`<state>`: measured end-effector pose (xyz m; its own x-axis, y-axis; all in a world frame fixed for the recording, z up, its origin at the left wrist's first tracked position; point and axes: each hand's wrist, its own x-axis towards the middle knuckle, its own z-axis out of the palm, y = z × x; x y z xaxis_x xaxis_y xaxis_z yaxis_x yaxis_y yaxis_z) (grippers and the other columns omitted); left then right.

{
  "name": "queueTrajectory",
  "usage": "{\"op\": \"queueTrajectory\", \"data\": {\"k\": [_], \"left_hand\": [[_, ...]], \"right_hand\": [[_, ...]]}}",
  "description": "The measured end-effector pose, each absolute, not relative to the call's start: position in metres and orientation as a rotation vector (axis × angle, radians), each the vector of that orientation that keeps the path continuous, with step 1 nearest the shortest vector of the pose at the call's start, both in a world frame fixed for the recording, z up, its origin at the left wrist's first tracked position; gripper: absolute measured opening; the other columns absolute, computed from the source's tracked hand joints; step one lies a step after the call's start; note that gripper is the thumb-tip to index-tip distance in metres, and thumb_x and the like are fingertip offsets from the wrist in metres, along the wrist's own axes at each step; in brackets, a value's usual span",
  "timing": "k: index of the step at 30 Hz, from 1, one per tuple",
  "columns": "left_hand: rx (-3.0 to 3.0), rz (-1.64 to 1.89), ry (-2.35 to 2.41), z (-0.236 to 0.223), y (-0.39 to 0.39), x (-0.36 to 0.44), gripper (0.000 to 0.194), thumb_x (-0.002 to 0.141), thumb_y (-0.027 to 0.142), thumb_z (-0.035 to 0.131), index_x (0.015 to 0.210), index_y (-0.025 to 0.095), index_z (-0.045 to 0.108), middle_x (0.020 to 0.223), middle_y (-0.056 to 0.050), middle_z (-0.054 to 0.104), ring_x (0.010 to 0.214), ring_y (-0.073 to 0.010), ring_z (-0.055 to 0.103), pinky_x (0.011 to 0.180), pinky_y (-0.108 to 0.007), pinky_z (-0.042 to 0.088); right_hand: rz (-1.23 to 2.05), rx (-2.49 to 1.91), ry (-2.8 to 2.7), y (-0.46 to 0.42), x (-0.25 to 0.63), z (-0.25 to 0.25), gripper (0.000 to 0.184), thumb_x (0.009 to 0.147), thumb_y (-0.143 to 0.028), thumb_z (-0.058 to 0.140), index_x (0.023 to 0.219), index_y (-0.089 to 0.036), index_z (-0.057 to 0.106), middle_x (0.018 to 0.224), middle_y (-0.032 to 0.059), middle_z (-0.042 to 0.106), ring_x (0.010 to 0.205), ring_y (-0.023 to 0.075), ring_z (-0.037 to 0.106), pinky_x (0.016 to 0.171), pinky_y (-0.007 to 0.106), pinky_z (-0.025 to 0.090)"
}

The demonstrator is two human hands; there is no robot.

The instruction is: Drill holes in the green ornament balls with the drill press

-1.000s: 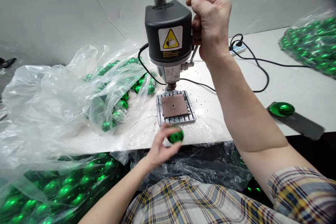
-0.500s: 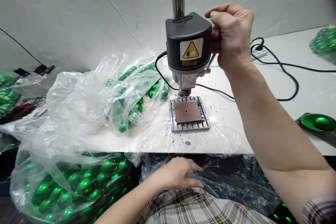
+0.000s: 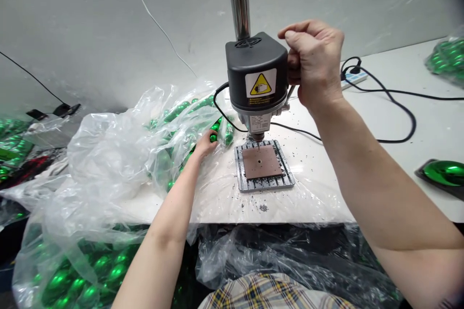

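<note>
My right hand (image 3: 317, 60) is raised beside the black motor housing of a small drill press (image 3: 257, 75), fingers curled round the end of its feed lever (image 3: 291, 91). Under the drill bit, a brown square plate (image 3: 266, 166) with a small hole near its middle lies on the slotted grey metal base (image 3: 266, 186). My left hand (image 3: 206, 145) reaches in among shiny green balls at the edge of a clear plastic bag (image 3: 108, 140). One green ball (image 3: 213, 138) touches its fingertips. Its fingers are mostly hidden, so the grip is unclear.
Dark shavings (image 3: 263, 207) dot the white table (image 3: 319, 198) around the base. A black cable (image 3: 411, 120) loops from a power strip (image 3: 357, 78) at right. A dark holder with a green shiny piece (image 3: 444, 173) lies far right. More bagged green balls (image 3: 105, 270) sit below the table's front edge.
My left hand has moved from my lap up and forward to the green balls on the table. My right hand keeps its hold on the lever. The view has shifted slightly.
</note>
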<state>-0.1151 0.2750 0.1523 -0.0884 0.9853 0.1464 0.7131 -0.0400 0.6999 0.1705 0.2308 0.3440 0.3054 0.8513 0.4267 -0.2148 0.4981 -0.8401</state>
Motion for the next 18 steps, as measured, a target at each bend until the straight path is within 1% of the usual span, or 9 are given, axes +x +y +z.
{"op": "queueTrajectory", "data": {"k": [2,3,5,7,8,10,13,15,18], "left_hand": [[1.67,1.07,1.842,0.157,0.26,-0.118,0.037,0.072,0.035,0.078,0.104,0.019,0.069,0.103,-0.01,0.07,0.108,-0.0324,0.063,0.097,-0.043,0.049],[1.545,1.167,1.805,0.161,0.25,-0.118,0.041,0.078,0.043,0.075,0.11,0.02,0.067,0.105,-0.01,0.07,0.105,-0.03,0.065,0.092,-0.041,0.051],[1.228,1.28,1.586,0.17,0.228,-0.114,0.048,0.087,0.056,0.065,0.12,0.021,0.063,0.102,-0.01,0.071,0.089,-0.0248,0.068,0.077,-0.036,0.054],[0.95,1.222,1.269,0.178,0.203,-0.104,0.051,0.092,0.06,0.058,0.126,0.023,0.06,0.098,-0.01,0.072,0.074,-0.0206,0.067,0.064,-0.031,0.053],[0.848,1.168,1.127,0.182,0.192,-0.098,0.049,0.094,0.058,0.057,0.128,0.023,0.059,0.099,-0.011,0.073,0.072,-0.0197,0.068,0.062,-0.03,0.053],[0.688,1.104,0.953,0.186,0.172,-0.082,0.042,0.097,0.05,0.057,0.128,0.022,0.058,0.102,-0.012,0.073,0.077,-0.0197,0.07,0.065,-0.029,0.055],[0.554,1.134,0.888,0.183,0.157,-0.059,0.031,0.097,0.031,0.06,0.126,0.02,0.06,0.104,-0.01,0.072,0.09,-0.0212,0.073,0.077,-0.031,0.059],[0.52,1.176,0.88,0.177,0.155,-0.047,0.031,0.094,0.023,0.062,0.125,0.02,0.06,0.105,-0.008,0.071,0.095,-0.0216,0.073,0.084,-0.035,0.06],[0.472,1.22,0.881,0.169,0.161,-0.034,0.03,0.092,0.025,0.066,0.121,0.02,0.062,0.105,-0.006,0.07,0.098,-0.0225,0.072,0.087,-0.038,0.061]], "right_hand": [[0.793,-0.765,-1.0,0.232,0.17,0.345,0.029,0.089,0.0,0.049,0.073,-0.019,0.062,0.042,-0.0081,0.034,0.036,0.0063,0.023,0.033,0.024,0.011],[0.787,-0.766,-0.991,0.233,0.169,0.345,0.03,0.089,0.002,0.048,0.072,-0.018,0.063,0.041,-0.008,0.034,0.035,0.0066,0.023,0.033,0.024,0.011],[0.781,-0.765,-0.979,0.234,0.169,0.345,0.031,0.089,0.003,0.048,0.071,-0.018,0.063,0.04,-0.0077,0.034,0.035,0.0073,0.024,0.033,0.025,0.011],[0.762,-0.766,-0.971,0.235,0.168,0.346,0.033,0.088,0.004,0.047,0.07,-0.018,0.063,0.04,-0.0072,0.034,0.035,0.0077,0.026,0.034,0.025,0.013],[0.756,-0.768,-0.972,0.235,0.167,0.346,0.033,0.088,0.004,0.047,0.07,-0.018,0.063,0.041,-0.0068,0.035,0.036,0.0081,0.027,0.034,0.025,0.014],[0.741,-0.776,-0.967,0.235,0.167,0.347,0.034,0.088,0.005,0.046,0.068,-0.018,0.062,0.043,-0.0061,0.036,0.037,0.0089,0.03,0.036,0.026,0.017],[0.75,-0.753,-0.977,0.234,0.168,0.348,0.033,0.089,0.005,0.045,0.068,-0.017,0.06,0.046,-0.0057,0.038,0.041,0.0088,0.032,0.04,0.026,0.022],[0.76,-0.748,-0.986,0.233,0.169,0.349,0.033,0.089,0.004,0.046,0.068,-0.017,0.059,0.047,-0.0061,0.037,0.043,0.0084,0.031,0.043,0.026,0.023],[0.772,-0.791,-1.016,0.233,0.17,0.349,0.031,0.091,-0.001,0.047,0.069,-0.02,0.058,0.046,-0.0066,0.034,0.044,0.0099,0.028,0.045,0.027,0.024]]}}
